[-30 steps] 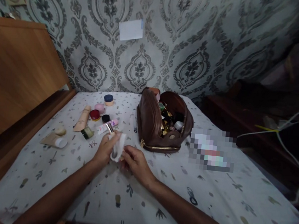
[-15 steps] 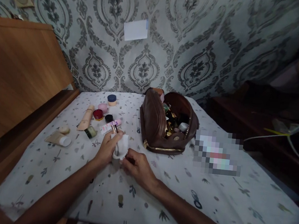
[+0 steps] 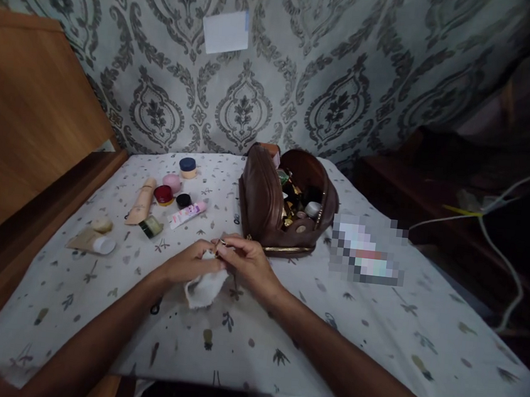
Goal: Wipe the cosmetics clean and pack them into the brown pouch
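Observation:
My left hand (image 3: 186, 265) is closed around a white cloth (image 3: 205, 289), whose loose end hangs below the fingers. Against it, my right hand (image 3: 253, 265) pinches at a small shiny item (image 3: 220, 244) that is mostly covered by fingers; its kind cannot be made out. Both hands meet just in front of an open brown leather cosmetic bag (image 3: 265, 192) full of small containers. Behind my left hand lie a pink-and-white tube (image 3: 188, 214) and a small black jar (image 3: 183, 200).
Left on the patterned cloth (image 3: 279, 332) are a beige tube (image 3: 142, 201), a red jar (image 3: 163, 195), a pink jar (image 3: 172, 182), a blue-lidded jar (image 3: 187, 167), a green box (image 3: 151, 226) and a white-capped tube (image 3: 92, 241). A blurred-out object (image 3: 368, 250) lies right of the bag.
My right hand has moved up to the fingertips of my left. The cloth now hangs below the left hand, and the metallic item that stuck out upward is largely covered. The view has shifted slightly.

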A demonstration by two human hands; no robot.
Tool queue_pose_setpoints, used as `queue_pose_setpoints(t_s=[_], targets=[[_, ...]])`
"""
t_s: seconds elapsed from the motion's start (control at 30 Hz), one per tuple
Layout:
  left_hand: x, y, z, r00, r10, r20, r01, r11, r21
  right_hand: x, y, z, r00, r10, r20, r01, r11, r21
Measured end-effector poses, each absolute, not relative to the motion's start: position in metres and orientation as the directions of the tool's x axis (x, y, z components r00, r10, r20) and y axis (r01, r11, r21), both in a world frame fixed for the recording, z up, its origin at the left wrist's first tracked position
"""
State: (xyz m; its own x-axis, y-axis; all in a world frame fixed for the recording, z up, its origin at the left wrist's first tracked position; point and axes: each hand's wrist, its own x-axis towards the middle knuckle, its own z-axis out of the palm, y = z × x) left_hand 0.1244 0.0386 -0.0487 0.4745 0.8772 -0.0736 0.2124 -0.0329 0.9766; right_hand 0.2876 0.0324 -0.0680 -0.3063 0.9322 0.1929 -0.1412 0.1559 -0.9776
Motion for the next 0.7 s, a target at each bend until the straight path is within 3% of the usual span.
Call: queue_pose_setpoints(t_s=[0.13, 0.27, 0.37, 0.57, 0.7], targets=[[0.122, 0.038, -0.044, 0.569, 0.812, -0.130, 0.254, -0.024, 0.967, 0.289, 0.033, -0.063, -0.225, 0.968, 0.109, -0.247, 0.051, -0.968], [0.121, 0.038, -0.039, 0.686, 0.704, -0.182, 0.277, -0.021, 0.961, 0.292, 0.039, -0.063, -0.035, 0.995, 0.090, -0.309, 0.075, -0.948], [0.120, 0.039, -0.039, 0.719, 0.669, -0.187, 0.268, -0.019, 0.963, 0.293, 0.041, -0.064, 0.004, 0.998, 0.069, -0.326, 0.066, -0.943], [0.120, 0.042, -0.048, 0.598, 0.789, -0.140, 0.187, 0.032, 0.982, 0.290, 0.032, -0.067, -0.305, 0.952, 0.034, -0.296, -0.061, -0.953], [0.124, 0.041, -0.054, 0.499, 0.859, -0.114, 0.144, 0.047, 0.988, 0.289, 0.030, -0.069, -0.339, 0.940, 0.038, -0.276, -0.061, -0.959]])
